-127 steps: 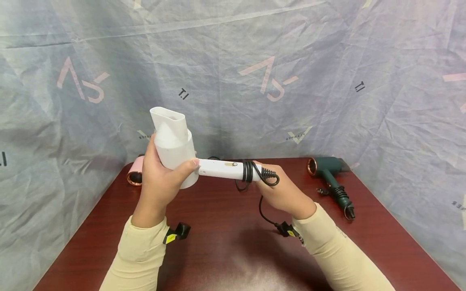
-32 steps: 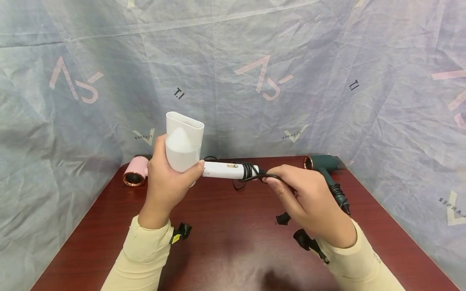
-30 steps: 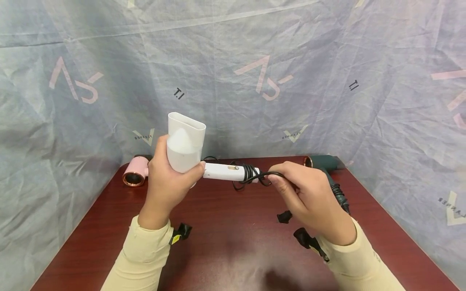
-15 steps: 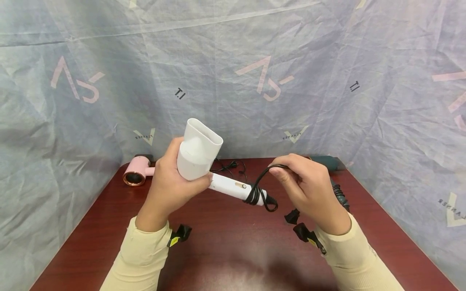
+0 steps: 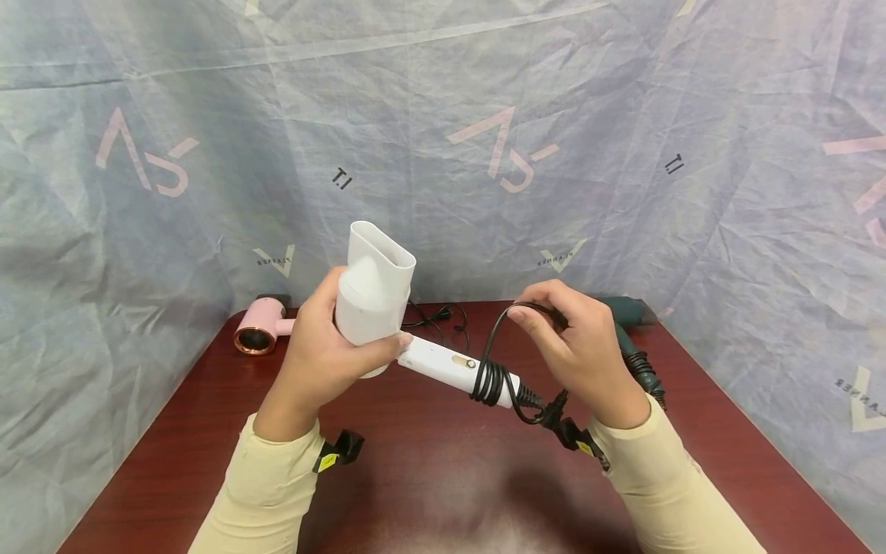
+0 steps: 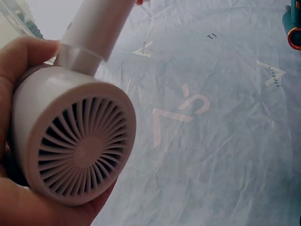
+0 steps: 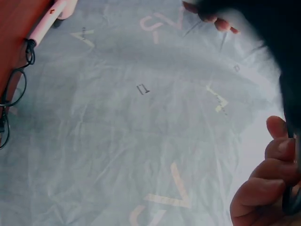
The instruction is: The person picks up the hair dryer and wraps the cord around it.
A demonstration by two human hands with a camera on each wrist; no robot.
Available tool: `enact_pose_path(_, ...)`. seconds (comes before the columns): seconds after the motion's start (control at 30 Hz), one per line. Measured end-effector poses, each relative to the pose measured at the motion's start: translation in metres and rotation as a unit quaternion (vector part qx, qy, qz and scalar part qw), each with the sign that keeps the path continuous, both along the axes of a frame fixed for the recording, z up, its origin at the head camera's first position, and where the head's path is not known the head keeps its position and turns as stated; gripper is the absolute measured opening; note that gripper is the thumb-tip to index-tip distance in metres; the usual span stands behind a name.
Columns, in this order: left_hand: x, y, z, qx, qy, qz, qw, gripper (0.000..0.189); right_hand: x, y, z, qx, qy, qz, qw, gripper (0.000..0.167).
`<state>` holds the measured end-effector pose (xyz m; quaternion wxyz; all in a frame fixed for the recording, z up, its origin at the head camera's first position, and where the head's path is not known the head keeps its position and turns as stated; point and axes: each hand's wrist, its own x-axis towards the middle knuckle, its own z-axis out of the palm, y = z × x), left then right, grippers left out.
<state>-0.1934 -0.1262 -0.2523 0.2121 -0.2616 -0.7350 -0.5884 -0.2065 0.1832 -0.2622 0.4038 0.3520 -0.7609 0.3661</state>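
Observation:
A white hair dryer (image 5: 374, 304) with a flat nozzle points up in the head view. My left hand (image 5: 314, 358) grips its barrel, thumb near the handle joint. In the left wrist view the round vented back of the hair dryer (image 6: 89, 146) faces the camera. Its handle slopes down to the right, with the black cord (image 5: 490, 385) wound around its lower end. My right hand (image 5: 577, 342) pinches a raised length of that cord above the handle; in the right wrist view its fingers (image 7: 263, 188) curl at the right edge. A black plug (image 5: 551, 410) hangs below it.
A pink hair dryer (image 5: 259, 327) lies at the back left of the dark red table (image 5: 422, 477), its black cord (image 5: 443, 314) trailing right. At the back right lies a green hair dryer (image 5: 626, 312), partly behind my right hand. Grey printed cloth (image 5: 429, 115) surrounds the table.
My right hand has gone from behind the handle to pinching the cord, and has lately risen slightly. The white hair dryer has shifted right, its handle now tilting down. The plug has swung toward the handle's end.

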Motion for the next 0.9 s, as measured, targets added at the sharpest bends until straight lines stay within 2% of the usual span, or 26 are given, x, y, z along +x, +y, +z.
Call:
enact_pose_path(0.27, 0.0, 0.001, 0.001, 0.04, 0.025, 0.005, 0.9989, 0.064, -0.008, -0.007, -0.01, 0.028, -0.077, -0.02, 0.9964, 0.006)
enact_pose_path(0.4, -0.003, 0.0, 0.0, 0.067, 0.044, 0.023, 0.9965, 0.059, -0.009, -0.01, -0.015, 0.049, -0.12, -0.023, 0.9913, 0.013)
enact_pose_path(0.5, -0.005, 0.0, 0.0, 0.09, 0.053, 0.037, 0.9938, 0.057, -0.01, -0.012, -0.02, 0.055, -0.136, -0.013, 0.9891, 0.017)
enact_pose_path(0.6, -0.007, -0.001, 0.0, 0.106, 0.046, 0.039, 0.9926, 0.057, -0.013, -0.015, -0.023, 0.056, -0.145, -0.003, 0.9878, 0.018)
enact_pose_path(0.77, -0.007, -0.001, 0.0, 0.087, 0.014, 0.035, 0.9955, 0.06, -0.017, -0.018, -0.029, 0.069, -0.179, -0.01, 0.9814, 0.018)
enact_pose_path(0.9, -0.007, 0.001, 0.0, 0.073, 0.007, 0.028, 0.9969, 0.058, -0.018, -0.023, -0.031, 0.093, -0.212, -0.007, 0.9728, 0.026)
